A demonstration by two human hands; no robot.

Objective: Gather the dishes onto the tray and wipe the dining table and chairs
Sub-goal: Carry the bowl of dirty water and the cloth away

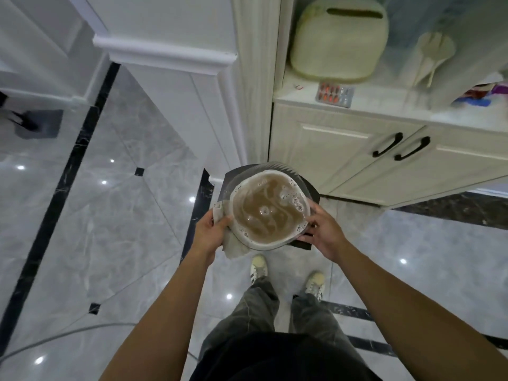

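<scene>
**Item:** bowl, nearly full of brown, foamy liquid. It sits at the middle of the tray, carried above the floor near a cabinet.
**Left grip**: clenched on the tray's left edge, cloth pinched under the thumb.
**Right grip**: grasping the right edge, thumb by the bowl's rim.
**Handling:** keep the tray level, both edges at equal height, steps slow. The liquid lies close to the rim and would likely slop.

Left hand out front, thumb pinching the cloth; right hand opposite it, fingers curled round the bowl.
</scene>
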